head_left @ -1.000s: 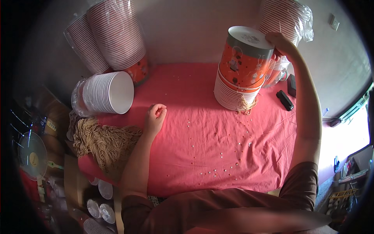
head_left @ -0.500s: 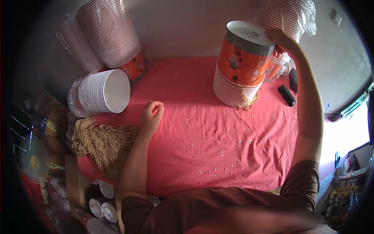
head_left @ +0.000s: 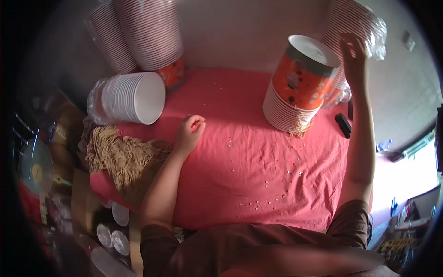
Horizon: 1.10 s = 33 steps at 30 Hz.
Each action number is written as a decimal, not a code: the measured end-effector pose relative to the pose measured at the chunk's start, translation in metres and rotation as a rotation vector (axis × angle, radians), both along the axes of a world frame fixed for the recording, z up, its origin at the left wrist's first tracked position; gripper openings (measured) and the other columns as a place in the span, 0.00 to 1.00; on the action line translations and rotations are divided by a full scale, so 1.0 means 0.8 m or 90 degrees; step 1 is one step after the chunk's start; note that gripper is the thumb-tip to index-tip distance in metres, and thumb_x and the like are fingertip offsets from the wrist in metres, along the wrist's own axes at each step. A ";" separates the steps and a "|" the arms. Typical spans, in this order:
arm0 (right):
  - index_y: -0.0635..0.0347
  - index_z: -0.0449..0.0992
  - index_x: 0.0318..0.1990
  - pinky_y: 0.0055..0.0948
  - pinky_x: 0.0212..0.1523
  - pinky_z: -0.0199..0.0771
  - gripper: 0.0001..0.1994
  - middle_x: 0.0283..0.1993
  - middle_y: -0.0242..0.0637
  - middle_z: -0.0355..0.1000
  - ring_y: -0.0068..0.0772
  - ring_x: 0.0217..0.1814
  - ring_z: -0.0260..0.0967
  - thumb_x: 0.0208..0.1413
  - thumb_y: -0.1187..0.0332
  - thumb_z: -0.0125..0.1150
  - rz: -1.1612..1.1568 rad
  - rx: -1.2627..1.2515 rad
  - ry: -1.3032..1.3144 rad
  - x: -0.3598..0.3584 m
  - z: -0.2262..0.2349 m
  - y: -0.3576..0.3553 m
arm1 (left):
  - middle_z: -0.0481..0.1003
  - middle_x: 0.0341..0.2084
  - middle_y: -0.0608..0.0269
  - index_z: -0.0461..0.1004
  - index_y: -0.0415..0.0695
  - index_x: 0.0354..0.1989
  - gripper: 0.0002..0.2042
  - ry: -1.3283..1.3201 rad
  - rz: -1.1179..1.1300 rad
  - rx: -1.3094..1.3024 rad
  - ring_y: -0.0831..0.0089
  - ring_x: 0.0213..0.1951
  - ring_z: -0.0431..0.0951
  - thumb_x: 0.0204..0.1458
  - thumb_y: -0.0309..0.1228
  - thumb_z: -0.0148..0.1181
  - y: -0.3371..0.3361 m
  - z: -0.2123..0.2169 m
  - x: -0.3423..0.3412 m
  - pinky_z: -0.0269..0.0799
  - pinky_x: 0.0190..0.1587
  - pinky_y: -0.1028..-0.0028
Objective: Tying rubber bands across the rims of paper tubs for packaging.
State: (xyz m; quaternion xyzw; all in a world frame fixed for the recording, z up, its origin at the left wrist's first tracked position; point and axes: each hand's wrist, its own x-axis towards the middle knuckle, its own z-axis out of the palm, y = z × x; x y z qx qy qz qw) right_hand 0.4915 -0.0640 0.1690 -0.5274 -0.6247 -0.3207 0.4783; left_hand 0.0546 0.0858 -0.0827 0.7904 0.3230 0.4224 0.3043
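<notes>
An upturned stack of paper buckets (head_left: 302,87) stands at the far right of the cloth. The top one is orange with a grey band and printed figures; white rims are layered below. Thin tan strings (head_left: 301,127) hang at its lower right. My right hand (head_left: 354,57) is just to the right of the stack's top, apart from it, its fingers slightly blurred and spread, holding nothing. Over the middle left of the cloth, my left hand (head_left: 190,134) rests with fingers loosely curled in; nothing shows in them.
Small pale beads (head_left: 266,186) lie scattered over the pink cloth (head_left: 221,184). A bundle of tan cords (head_left: 122,154) lies at left, near a wrapped bucket stack (head_left: 134,99) on its side. Tall bucket stacks (head_left: 150,34) stand behind. A black stapler-like object (head_left: 343,125) sits right.
My right hand has let go of the top bucket and moved right, away from it. The view has shifted slightly. My left hand stays curled over the cloth.
</notes>
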 end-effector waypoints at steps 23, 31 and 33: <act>0.60 0.75 0.35 0.41 0.42 0.77 0.07 0.44 0.40 0.72 0.41 0.42 0.74 0.49 0.71 0.63 0.505 -0.432 -0.228 -0.306 -0.255 0.001 | 0.75 0.24 0.53 0.71 0.41 0.30 0.09 0.090 0.557 0.226 0.51 0.28 0.78 0.49 0.31 0.64 0.036 0.094 -0.135 0.73 0.32 0.57; 0.60 0.76 0.37 0.40 0.45 0.74 0.08 0.43 0.40 0.72 0.43 0.42 0.71 0.48 0.71 0.65 0.507 -0.439 -0.244 -0.309 -0.254 -0.001 | 0.75 0.22 0.48 0.68 0.41 0.28 0.06 0.224 0.632 0.329 0.48 0.26 0.79 0.45 0.26 0.60 0.036 0.091 -0.142 0.75 0.27 0.53; 0.60 0.76 0.37 0.40 0.45 0.74 0.09 0.43 0.40 0.72 0.43 0.42 0.71 0.48 0.71 0.65 0.507 -0.443 -0.242 -0.310 -0.255 -0.002 | 0.75 0.23 0.46 0.68 0.40 0.29 0.06 0.248 0.639 0.308 0.48 0.27 0.80 0.45 0.25 0.59 0.034 0.093 -0.141 0.76 0.27 0.54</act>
